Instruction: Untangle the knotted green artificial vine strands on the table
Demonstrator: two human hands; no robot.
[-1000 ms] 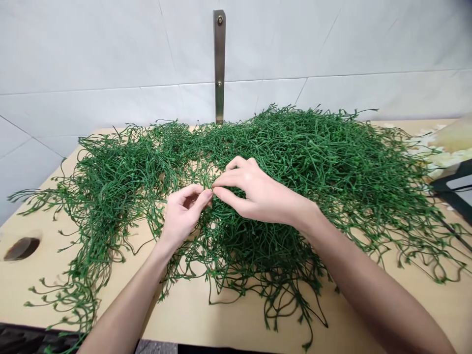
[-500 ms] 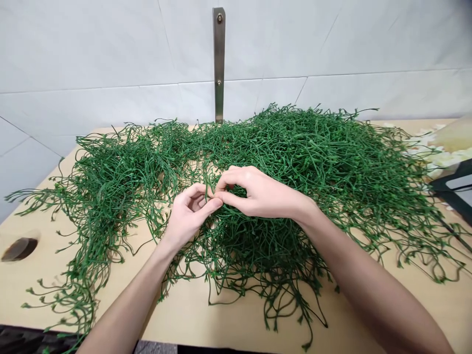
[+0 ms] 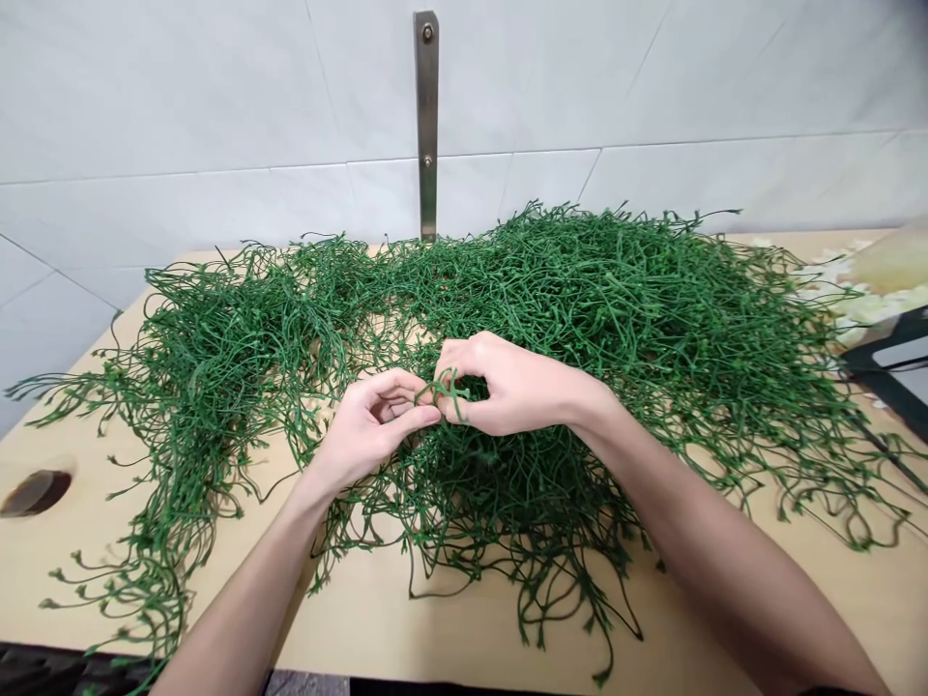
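Both my hands meet over the middle of a large tangle of thin green artificial stems (image 3: 601,290). My left hand (image 3: 381,416) is closed, thumb and forefinger pinching a small green plastic stem (image 3: 444,389). My right hand (image 3: 500,382) pinches the same stem from the other side, its fingertips touching or almost touching those of the left. The held piece shows short curled branches sticking up between the fingers. Part of it is hidden behind the fingertips. Below my right hand a dense dark clump (image 3: 529,493) of the stems hangs towards the table's front.
A second heap of stems (image 3: 217,358) spreads over the left of the wooden table (image 3: 435,648). A dark round hole (image 3: 36,491) is at the left. White petals (image 3: 870,309) and a black-framed object (image 3: 895,362) lie at the right. A metal bracket (image 3: 427,126) is bolted to the wall.
The stem between my fingers has turned, and its curled branches now show in front of the right fingertips. Both hands have shifted slightly; the heaps look the same.
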